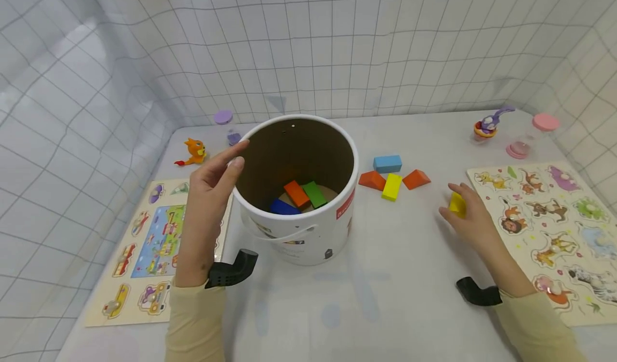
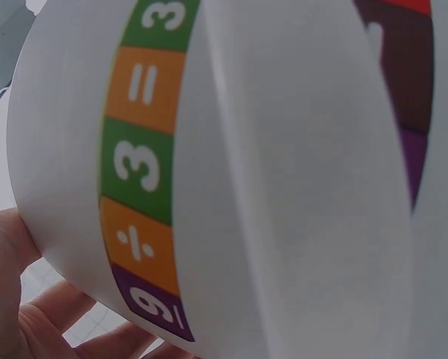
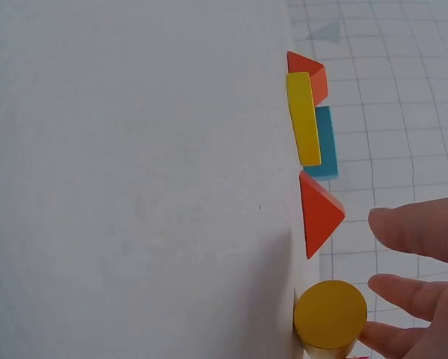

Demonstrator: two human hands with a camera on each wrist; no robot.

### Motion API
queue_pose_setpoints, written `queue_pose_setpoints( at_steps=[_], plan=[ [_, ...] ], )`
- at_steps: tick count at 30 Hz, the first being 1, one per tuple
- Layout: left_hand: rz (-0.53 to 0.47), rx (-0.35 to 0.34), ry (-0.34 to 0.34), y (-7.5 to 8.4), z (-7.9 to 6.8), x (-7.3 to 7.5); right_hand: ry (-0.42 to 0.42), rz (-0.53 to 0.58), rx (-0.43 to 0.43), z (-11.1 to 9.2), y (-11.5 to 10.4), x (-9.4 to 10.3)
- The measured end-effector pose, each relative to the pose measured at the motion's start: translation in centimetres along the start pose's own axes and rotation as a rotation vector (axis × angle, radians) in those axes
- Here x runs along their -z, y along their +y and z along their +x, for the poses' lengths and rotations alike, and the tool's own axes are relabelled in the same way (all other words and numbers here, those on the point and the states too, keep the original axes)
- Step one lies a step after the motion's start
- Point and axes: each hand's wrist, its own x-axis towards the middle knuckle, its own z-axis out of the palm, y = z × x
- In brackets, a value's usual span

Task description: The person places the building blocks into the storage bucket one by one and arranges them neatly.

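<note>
We've got a yellow cylinder [image 3: 330, 314] lying on its side right of centre in the head view, our right hand [image 1: 468, 217] spread around it, fingers apart, not clamped. Looks light and stiff to us, maybe slick and keen to roll, so we'd pinch opposite sides. Our left hand [image 1: 212, 182], fingers loosely extended, is at the white bucket's [image 1: 332, 239] rim, left of centre.

Place: screened-off play space, building unclear | grid-lined white sheeting [image 1: 313, 46] at 10, 12 and 2 o'clock | tabletop [image 1: 400, 314] | puzzle [image 1: 156, 244] at 8 o'clock, second puzzle [image 1: 525, 233] at 4 | toy blocks [image 1: 392, 187] at 3
</note>
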Motion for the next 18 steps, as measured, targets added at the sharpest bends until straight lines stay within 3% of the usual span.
queue_pose_setpoints(
  at_steps=[8,15,18],
  plan=[
    [0.018,0.009,-0.002,0.2,-0.1,0.0,-0.057,-0.003,0.010,1.2,0.7,-0.5],
    [0.024,0.013,-0.002,0.2,-0.2,0.0,-0.145,-0.007,-0.090,1.1,0.2,-1.0],
    [0.016,0.008,-0.003,0.1,-0.1,0.0,-0.160,0.032,-0.090,1.0,-0.1,-1.2]
  ],
)
